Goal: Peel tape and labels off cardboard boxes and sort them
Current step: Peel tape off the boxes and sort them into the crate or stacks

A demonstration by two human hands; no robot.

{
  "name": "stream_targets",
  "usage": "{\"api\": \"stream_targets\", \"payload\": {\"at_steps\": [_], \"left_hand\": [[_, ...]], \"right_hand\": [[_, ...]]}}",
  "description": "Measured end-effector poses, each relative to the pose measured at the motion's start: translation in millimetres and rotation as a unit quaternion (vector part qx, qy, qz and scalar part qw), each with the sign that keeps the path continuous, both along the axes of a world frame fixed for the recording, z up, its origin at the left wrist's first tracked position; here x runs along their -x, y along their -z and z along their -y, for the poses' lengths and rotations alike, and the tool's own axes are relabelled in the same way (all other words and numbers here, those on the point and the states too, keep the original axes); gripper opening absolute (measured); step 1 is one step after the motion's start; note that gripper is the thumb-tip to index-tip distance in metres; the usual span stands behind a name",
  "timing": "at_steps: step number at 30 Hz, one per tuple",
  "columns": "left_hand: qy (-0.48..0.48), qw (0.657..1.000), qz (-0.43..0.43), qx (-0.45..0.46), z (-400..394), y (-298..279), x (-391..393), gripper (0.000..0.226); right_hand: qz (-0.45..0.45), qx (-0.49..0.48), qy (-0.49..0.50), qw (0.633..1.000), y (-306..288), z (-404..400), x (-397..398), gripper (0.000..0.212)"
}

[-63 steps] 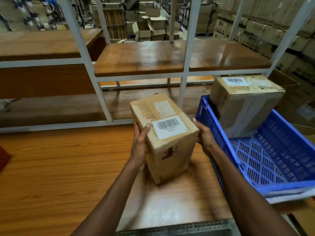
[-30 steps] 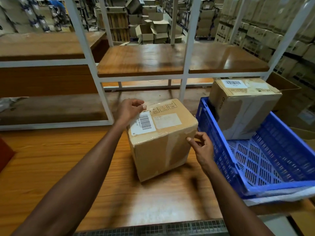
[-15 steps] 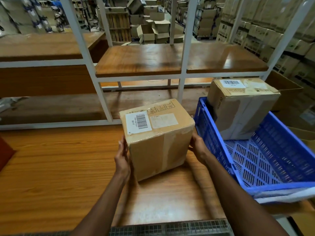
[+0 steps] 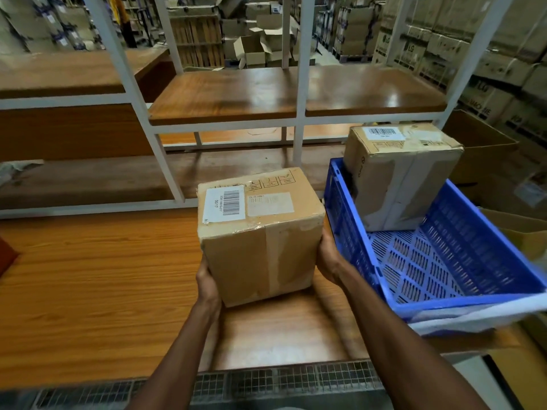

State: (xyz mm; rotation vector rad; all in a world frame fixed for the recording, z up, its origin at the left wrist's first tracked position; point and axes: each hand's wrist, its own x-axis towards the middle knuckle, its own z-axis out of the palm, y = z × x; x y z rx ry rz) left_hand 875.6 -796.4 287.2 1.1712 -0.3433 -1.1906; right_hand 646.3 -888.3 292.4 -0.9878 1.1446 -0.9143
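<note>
Cardboard box (image 4: 260, 232) held between left hand (image 4: 208, 281) and right hand (image 4: 328, 257).

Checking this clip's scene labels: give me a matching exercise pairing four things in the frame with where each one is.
Things:
1. barcode label
2. second box
3. blue crate
4. left hand

Places:
A. standing inside the crate, at its far end
B. against the lower left side of the held box
C. on the top face of the held box, left part
D. on the wooden table, right of the held box

Pairs: 1-C, 2-A, 3-D, 4-B
</note>
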Motion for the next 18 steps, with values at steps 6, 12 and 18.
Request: {"api": "stream_targets", "payload": {"at_steps": [6,12,18], "left_hand": [[0.04,0.996,0.052,0.059,-25,-33,22,0.069],[0.053,0.98,0.169,0.093,-51,-55,10,0.046],[0.083,0.971,0.194,0.111,-88,-90,9,0.04]], "right_hand": [[0.032,0.037,-0.016,0.999,-27,-29,17,0.05],[0.053,0.059,0.004,0.997,-60,-74,28,0.054],[0.104,0.063,0.046,0.992,-94,-137,36,0.054]]}}
